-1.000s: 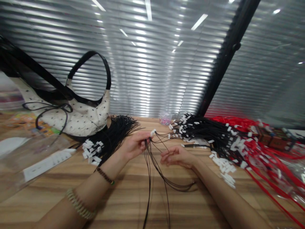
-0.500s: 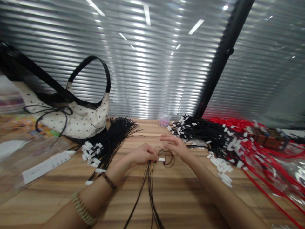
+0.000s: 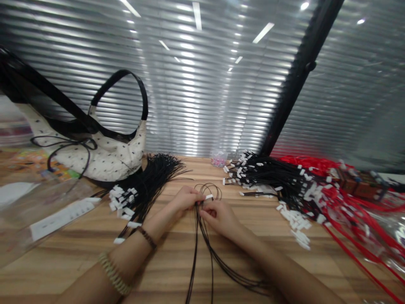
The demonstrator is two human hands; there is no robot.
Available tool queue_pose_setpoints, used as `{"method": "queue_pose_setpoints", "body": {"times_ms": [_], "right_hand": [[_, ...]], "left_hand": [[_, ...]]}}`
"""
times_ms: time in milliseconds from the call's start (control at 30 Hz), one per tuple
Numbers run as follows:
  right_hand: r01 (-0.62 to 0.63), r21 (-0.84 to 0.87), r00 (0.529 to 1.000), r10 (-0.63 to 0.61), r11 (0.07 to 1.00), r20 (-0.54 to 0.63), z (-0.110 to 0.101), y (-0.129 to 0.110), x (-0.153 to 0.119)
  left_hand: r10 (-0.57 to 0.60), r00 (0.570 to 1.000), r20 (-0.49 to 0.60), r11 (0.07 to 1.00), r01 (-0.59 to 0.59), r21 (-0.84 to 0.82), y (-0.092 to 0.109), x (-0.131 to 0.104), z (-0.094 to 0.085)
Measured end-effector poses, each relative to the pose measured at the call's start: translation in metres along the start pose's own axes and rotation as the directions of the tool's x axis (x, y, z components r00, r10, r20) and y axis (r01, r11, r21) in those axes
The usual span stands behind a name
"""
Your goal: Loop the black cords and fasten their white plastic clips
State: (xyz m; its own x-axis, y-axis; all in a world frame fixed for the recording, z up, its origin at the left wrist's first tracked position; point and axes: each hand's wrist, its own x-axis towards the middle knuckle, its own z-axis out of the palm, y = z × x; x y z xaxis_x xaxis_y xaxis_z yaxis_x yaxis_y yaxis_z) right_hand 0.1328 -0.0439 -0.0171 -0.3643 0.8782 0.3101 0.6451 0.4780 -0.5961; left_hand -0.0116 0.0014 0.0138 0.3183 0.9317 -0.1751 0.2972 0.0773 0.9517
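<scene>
Thin black cords (image 3: pixel 207 238) run from between my hands down toward the table's near edge, with several small loops standing beyond my fingers. My left hand (image 3: pixel 187 197) pinches them at the top of the strands. A small white tag (image 3: pixel 209 197) sits among the loops, right by my left fingertips. My right hand (image 3: pixel 219 214) is curled closed just below the tag, thumb and forefinger pinched at the cords; the exact grip is partly hidden by the fingers.
Left of my hands lies a bundle of black cords (image 3: pixel 155 177) with white tags, before a dotted white bag (image 3: pixel 110 158). On the right are more tagged black cords (image 3: pixel 268 173), loose white tags (image 3: pixel 294 219) and red cords (image 3: pixel 351 249). A small pink container (image 3: pixel 219 159) stands behind.
My right hand has come down and inward from beyond the loops and closed at the cords. The strands' lower ends have swung to the right. My left hand keeps its pinch.
</scene>
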Motion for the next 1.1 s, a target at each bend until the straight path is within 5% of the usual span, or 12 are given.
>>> {"method": "queue_pose_setpoints", "body": {"times_ms": [800, 1100], "right_hand": [[-0.264, 0.258, 0.962, 0.271, 0.929, 0.009, 0.01, 0.008, 0.006], [-0.459, 0.449, 0.882, 0.332, 0.767, 0.334, -0.03, -0.007, 0.002]], "left_hand": [[-0.022, 0.999, 0.023, 0.998, 0.023, -0.05, -0.001, 0.001, -0.001], [-0.019, 1.0, 0.024, 1.0, 0.019, -0.013, -0.003, 0.003, -0.002]]}}
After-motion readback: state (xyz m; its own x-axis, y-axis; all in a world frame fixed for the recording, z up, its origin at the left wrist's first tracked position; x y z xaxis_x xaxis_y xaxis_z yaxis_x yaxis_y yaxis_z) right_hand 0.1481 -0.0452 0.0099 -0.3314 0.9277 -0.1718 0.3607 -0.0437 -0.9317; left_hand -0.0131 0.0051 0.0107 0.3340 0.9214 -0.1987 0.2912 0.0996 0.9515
